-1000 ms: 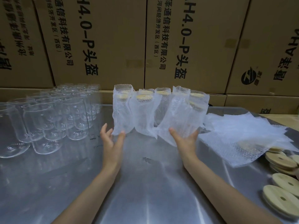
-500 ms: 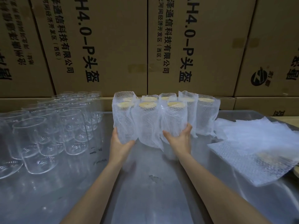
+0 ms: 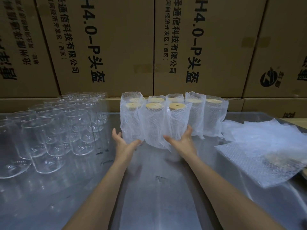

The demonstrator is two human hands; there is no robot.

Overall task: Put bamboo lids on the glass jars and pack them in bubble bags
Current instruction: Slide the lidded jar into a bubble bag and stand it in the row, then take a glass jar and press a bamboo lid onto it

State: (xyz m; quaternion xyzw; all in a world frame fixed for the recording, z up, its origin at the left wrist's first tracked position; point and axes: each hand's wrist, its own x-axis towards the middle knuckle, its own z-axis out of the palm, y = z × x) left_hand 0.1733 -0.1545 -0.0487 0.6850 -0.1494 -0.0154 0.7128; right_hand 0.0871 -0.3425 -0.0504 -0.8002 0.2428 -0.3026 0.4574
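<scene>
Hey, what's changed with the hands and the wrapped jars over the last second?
Both hands closed in on the front row of bagged jars: the left hand now presses the left jar's base, the right hand the right one's. The leaning bags now stand upright, bunched together. The bare glass jars and bubble bags stayed put.

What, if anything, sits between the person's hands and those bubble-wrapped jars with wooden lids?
Nothing visible. The left hand and right hand already rest against the near row of clear glass jars with bamboo lids in white bubble bags, on the shiny metal table.
</scene>
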